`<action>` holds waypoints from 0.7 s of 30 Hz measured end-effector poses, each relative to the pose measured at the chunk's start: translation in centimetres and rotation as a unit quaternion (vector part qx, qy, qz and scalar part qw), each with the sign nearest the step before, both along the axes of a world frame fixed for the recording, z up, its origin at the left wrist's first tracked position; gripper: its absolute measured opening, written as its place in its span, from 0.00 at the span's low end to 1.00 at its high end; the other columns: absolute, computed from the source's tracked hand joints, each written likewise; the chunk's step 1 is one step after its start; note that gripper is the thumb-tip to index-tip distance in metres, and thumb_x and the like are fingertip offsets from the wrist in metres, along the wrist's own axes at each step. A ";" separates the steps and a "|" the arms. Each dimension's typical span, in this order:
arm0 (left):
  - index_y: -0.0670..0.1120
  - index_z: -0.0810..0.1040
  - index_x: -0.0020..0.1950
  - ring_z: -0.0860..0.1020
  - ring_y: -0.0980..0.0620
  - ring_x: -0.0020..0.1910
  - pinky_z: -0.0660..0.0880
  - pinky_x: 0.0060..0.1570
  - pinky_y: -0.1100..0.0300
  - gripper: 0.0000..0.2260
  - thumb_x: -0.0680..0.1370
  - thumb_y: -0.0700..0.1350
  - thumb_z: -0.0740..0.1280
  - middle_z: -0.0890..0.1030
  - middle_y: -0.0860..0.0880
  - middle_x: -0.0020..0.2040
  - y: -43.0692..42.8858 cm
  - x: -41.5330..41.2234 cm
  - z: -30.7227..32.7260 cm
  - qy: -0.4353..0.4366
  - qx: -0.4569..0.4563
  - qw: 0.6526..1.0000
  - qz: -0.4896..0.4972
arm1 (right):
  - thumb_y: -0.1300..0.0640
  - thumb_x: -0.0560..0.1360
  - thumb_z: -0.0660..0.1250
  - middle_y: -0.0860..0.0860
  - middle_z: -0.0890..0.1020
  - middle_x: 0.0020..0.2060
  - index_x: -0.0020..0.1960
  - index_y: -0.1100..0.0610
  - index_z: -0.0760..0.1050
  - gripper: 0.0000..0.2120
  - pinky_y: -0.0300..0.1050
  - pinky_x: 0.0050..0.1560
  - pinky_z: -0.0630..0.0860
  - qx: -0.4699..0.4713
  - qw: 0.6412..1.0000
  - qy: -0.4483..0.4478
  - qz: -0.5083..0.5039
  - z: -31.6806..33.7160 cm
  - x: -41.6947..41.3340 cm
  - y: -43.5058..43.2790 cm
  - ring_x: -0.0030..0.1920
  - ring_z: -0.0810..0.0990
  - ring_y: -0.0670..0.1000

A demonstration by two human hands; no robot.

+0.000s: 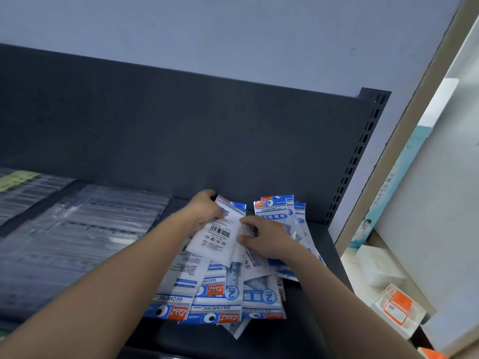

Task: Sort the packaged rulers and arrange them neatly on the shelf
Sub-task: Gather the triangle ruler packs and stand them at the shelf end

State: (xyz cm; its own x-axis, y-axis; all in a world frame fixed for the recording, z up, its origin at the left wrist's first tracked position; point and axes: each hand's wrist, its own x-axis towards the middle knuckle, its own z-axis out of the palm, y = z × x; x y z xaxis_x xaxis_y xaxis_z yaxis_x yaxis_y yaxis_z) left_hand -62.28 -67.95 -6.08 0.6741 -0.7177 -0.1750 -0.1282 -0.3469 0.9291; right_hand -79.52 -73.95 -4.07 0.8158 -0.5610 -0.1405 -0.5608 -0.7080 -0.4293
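A loose heap of blue-and-white packaged rulers marked GEOMETRIC lies on the dark shelf, some face up, some face down, pointing different ways. On top, a white ruler pack lies back side up with its barcode showing. My left hand grips that pack at its far left edge. My right hand pinches its right edge, thumb on top. A few packs stand against the shelf's back panel just beyond my right hand.
Flat clear-wrapped ruler packs lie in rows on the shelf's left part. The shelf's slotted upright stands at the right. Beyond it, a lower surface holds white boxes and an orange-labelled clear box.
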 end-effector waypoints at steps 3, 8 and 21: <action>0.37 0.81 0.49 0.82 0.41 0.43 0.79 0.51 0.45 0.09 0.71 0.28 0.69 0.83 0.36 0.47 0.3 -0.3 0.5 0.003 0.002 1.000 -0.020 | 0.45 0.78 0.63 0.48 0.70 0.69 0.73 0.47 0.64 0.25 0.50 0.73 0.60 0.002 1.000 -0.005 -0.001 0.1 0.0 0.1 0.69 0.68 0.50; 0.41 0.78 0.43 0.80 0.43 0.42 0.78 0.50 0.43 0.11 0.71 0.26 0.66 0.82 0.38 0.44 0.6 -1.1 1.9 0.027 -0.059 0.998 -0.009 | 0.48 0.80 0.61 0.47 0.75 0.65 0.69 0.48 0.70 0.18 0.47 0.67 0.67 0.010 0.998 -0.057 -0.022 -0.3 0.1 0.2 0.64 0.72 0.49; 0.41 0.74 0.44 0.74 0.50 0.32 0.80 0.31 0.60 0.05 0.78 0.39 0.67 0.74 0.45 0.35 0.0 -4.0 4.5 0.268 -0.166 0.949 0.021 | 0.60 0.71 0.71 0.55 0.83 0.43 0.47 0.56 0.75 0.07 0.44 0.37 0.78 0.290 0.935 -0.186 -0.085 1.9 -0.4 1.8 0.41 0.82 0.53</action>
